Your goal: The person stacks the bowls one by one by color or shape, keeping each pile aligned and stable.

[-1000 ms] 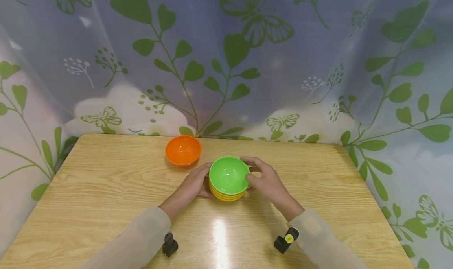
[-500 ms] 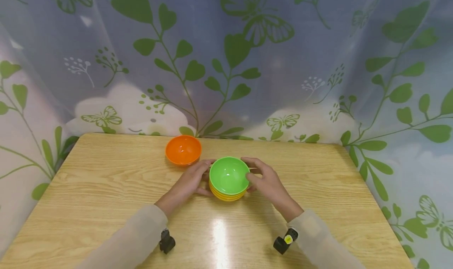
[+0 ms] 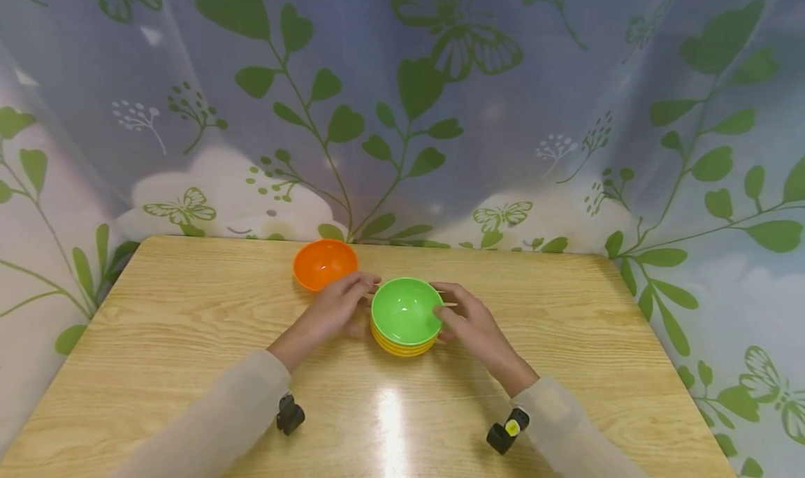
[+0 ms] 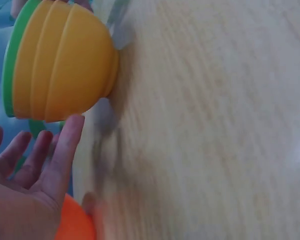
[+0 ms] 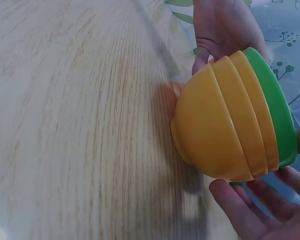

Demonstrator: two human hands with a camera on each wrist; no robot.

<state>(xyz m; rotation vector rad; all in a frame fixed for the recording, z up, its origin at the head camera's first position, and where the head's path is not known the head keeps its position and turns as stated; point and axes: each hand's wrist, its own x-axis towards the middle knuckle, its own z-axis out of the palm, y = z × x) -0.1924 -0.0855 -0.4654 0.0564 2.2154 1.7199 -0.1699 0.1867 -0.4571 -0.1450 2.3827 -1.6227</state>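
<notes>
A green bowl sits nested on top of several yellow bowls, forming an upright stack on the table. At the stack's right side, my right hand holds it, thumb over the green rim and fingers along the outer wall. My left hand is at the left of the stack with fingers extended, a small gap from the yellow side in the head view. In the left wrist view, its index fingertip appears right by the lowest yellow bowl. Behind the left hand stands an orange bowl, partly covered by it.
The wooden table ends at a patterned curtain along the back and sides. Both wrists carry a small black camera, such as the left one. Glare marks the front middle of the tabletop.
My left hand has come off the stack's side and shifted left and back toward the orange bowl. My right hand and the bowls have hardly moved.
</notes>
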